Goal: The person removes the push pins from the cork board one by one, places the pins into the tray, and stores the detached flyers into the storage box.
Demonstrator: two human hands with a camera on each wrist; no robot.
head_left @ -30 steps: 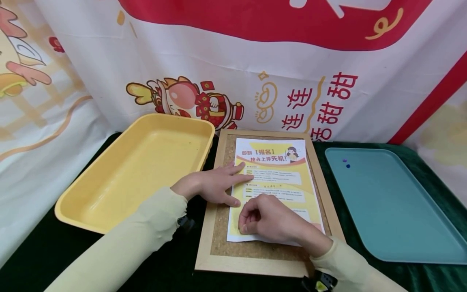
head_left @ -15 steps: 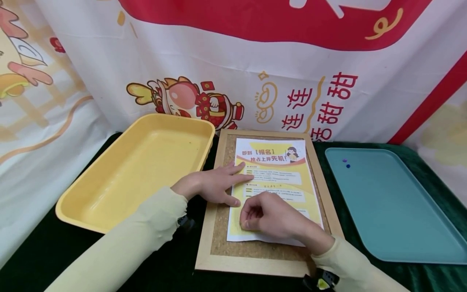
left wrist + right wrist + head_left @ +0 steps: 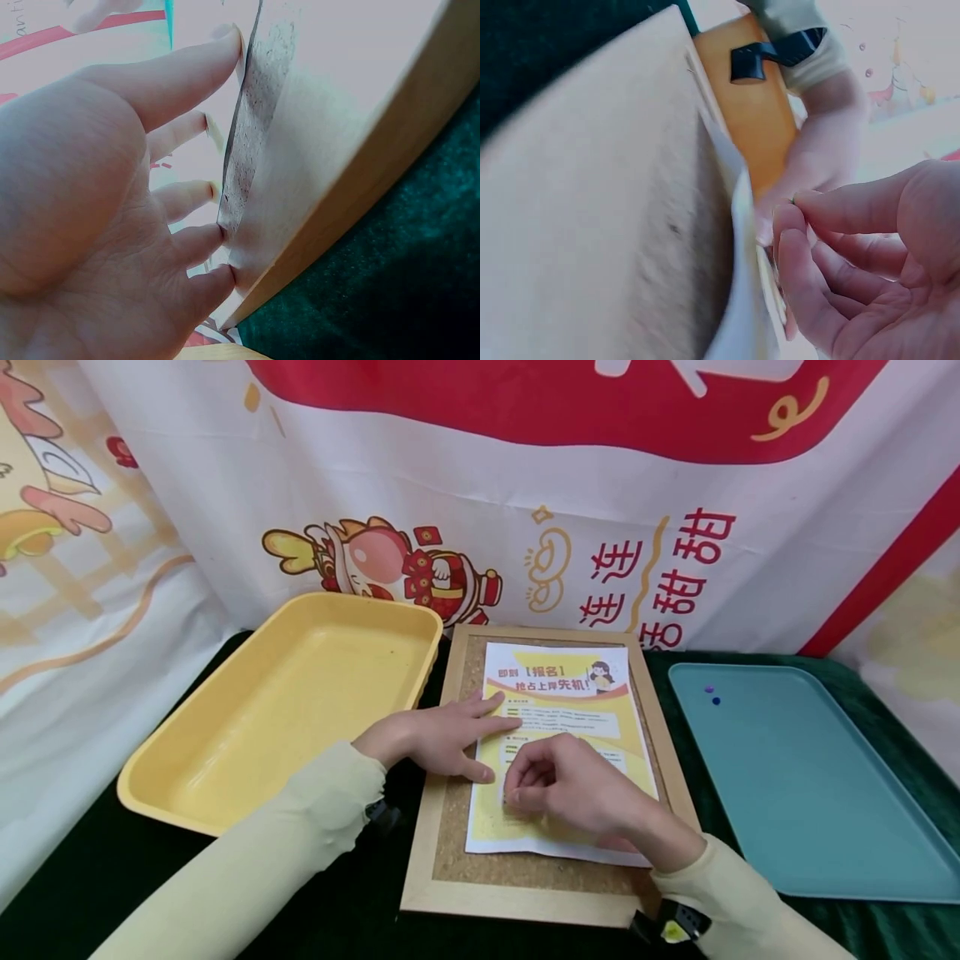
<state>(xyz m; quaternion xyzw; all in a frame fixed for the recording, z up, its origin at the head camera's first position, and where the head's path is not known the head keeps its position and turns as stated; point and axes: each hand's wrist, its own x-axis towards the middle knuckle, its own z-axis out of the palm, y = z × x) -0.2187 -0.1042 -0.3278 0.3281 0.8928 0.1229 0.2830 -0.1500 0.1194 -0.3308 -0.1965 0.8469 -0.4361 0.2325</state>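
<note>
A yellow-and-white printed sheet [image 3: 573,681] lies on a wood-framed corkboard [image 3: 517,900]. My left hand [image 3: 442,743] rests with spread fingers on the sheet's left edge; in the left wrist view its thumb [image 3: 187,79] reaches the paper's edge beside bare cork. Over the lower half of the sheet, my right hand [image 3: 577,785] has thumb and index fingertip together. The right wrist view shows a tiny dark pin-like thing [image 3: 793,201] between them, mostly hidden by the fingertips. Nearby, the sheet's lower edge [image 3: 739,225] bows up off the cork.
To the left stands a deep yellow tub [image 3: 277,718]. A shallow teal tray [image 3: 825,802] on the right holds a small purple piece [image 3: 708,690] and a small dark blue piece [image 3: 716,701]. Dark green cloth [image 3: 352,910] covers the table, and a printed curtain [image 3: 465,468] hangs behind.
My right hand has moved up and slightly right over the sheet, uncovering more of its lower part. My left hand has stayed in place.
</note>
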